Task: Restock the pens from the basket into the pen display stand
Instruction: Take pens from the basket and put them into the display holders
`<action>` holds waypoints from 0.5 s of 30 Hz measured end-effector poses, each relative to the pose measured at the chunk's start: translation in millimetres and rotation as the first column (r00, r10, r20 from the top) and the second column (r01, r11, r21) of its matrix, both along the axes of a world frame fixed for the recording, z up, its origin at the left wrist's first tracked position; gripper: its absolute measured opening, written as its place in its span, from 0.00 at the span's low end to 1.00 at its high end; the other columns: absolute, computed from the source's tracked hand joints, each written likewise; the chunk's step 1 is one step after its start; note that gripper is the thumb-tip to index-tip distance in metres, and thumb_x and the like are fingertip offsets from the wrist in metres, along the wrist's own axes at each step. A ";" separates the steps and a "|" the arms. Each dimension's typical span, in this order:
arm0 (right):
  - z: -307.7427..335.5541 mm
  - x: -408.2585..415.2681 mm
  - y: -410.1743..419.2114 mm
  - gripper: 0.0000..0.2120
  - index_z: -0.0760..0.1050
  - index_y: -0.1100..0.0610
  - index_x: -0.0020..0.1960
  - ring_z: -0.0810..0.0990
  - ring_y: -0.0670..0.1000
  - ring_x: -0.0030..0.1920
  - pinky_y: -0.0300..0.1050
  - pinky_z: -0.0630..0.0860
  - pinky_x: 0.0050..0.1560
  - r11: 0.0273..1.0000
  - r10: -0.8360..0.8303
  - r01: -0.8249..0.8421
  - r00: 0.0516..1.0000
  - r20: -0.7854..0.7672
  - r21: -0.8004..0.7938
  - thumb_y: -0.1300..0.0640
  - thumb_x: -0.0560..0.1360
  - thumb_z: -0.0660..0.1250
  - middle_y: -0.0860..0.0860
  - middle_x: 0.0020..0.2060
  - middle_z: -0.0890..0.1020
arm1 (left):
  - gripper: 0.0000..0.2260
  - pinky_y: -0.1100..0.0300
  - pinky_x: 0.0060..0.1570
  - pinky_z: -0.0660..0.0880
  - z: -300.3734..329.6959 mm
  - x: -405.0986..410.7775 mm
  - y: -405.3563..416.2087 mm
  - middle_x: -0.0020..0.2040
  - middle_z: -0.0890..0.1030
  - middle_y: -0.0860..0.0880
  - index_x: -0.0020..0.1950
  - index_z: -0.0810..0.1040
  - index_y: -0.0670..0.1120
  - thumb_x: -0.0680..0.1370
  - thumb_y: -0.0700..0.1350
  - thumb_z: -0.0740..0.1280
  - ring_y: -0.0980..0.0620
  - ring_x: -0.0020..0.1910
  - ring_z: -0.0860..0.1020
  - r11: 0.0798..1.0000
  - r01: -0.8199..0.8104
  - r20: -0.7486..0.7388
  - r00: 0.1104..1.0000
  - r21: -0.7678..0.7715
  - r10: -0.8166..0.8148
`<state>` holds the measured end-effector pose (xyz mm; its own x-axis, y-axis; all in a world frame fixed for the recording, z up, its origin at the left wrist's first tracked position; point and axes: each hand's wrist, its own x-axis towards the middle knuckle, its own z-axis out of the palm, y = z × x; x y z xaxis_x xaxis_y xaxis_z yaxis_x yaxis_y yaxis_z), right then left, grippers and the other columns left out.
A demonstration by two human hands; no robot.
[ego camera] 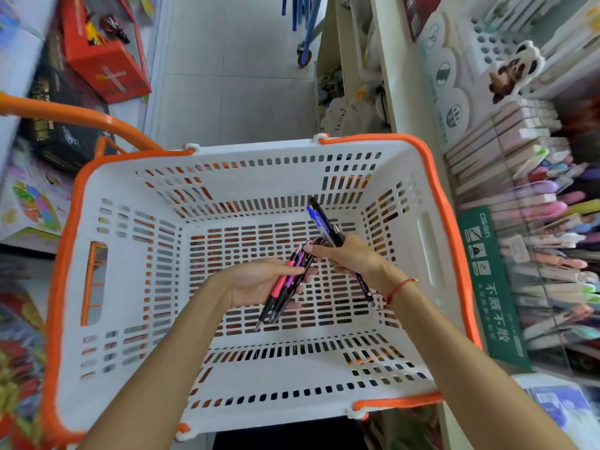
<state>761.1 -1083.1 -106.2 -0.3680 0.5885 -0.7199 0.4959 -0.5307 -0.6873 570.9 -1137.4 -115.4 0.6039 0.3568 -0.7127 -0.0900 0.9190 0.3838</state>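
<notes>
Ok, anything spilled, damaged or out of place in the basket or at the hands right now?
Nothing stands out. The basket looks intact, and no loose pens lie on its floor. The left hand holds a pink, purple and dark pen bundle; the right hand grips blue and black pens.

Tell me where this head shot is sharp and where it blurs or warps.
Head view: sharp at centre, on both hands' pens and the basket floor; motion blur smears the pen display stand at right and boxes at left; wide-angle distortion bows the basket rim.
</notes>
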 end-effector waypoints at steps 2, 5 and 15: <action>3.2 0.8 1.3 0.13 0.72 0.56 0.35 0.59 0.45 0.21 0.34 0.59 0.22 1.000 0.022 -0.022 0.999 -0.033 0.016 0.54 0.74 0.72 0.48 0.23 0.65 | 0.13 0.60 0.45 0.77 2.7 1.3 3.7 0.42 0.75 0.50 0.62 0.72 0.41 0.79 0.43 0.62 0.56 0.37 0.73 0.999 0.036 0.029 0.999 -0.001 -0.036; 9.8 6.0 3.1 0.12 0.77 0.58 0.52 0.60 0.45 0.23 0.34 0.59 0.22 0.997 0.071 -0.070 0.992 -0.102 0.018 0.51 0.74 0.72 0.52 0.28 0.73 | 0.11 0.65 0.34 0.70 8.4 2.9 7.4 0.36 0.70 0.53 0.62 0.70 0.42 0.81 0.42 0.61 0.58 0.31 0.66 0.995 0.086 0.030 0.996 0.048 -0.087; 18.8 -8.1 -4.0 0.11 0.78 0.59 0.44 0.61 0.46 0.24 0.38 0.56 0.25 0.992 0.121 -0.123 0.973 -0.198 0.004 0.50 0.76 0.69 0.48 0.25 0.71 | 0.19 0.69 0.25 0.61 21.8 21.6 16.5 0.30 0.64 0.53 0.61 0.70 0.47 0.74 0.35 0.72 0.59 0.28 0.59 0.961 0.271 -0.147 0.954 0.061 -0.260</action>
<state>753.0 -1087.2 -87.3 -0.5718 0.5249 -0.6305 0.4121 -0.4807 -0.7740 592.5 -1120.9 -93.7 0.5835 0.2561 -0.7707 0.2114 0.8684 0.4486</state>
